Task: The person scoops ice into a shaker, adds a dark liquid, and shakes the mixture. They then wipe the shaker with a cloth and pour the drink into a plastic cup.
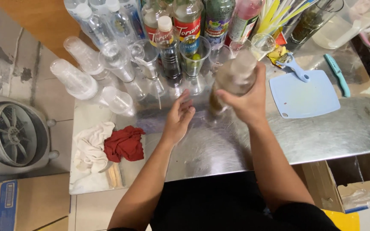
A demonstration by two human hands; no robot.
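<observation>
I count two hands (178, 122), one shaker (235, 77), two rags (125, 143), one cutting board (305, 96), one peeler (294, 66), one knife (338, 75), one fan (11, 134).

We see the metal counter (322, 137) with our right hand (247, 100) over its middle, wrapped round a blurred shaker cup (235, 77); our left hand (180, 117) lies just left of it, apart from the cup; behind both hands a row of syrup bottles (188, 19) stands along the far edge, with stacks of plastic cups (76, 79) lying to their left; two cloths (108, 145) lie side by side at the near left corner; right of the cup a cutting board (305, 96) lies flat, a peeler (294, 66) on its far edge and a knife (338, 75) just right; a fan (11, 132) sits left of the counter.
</observation>
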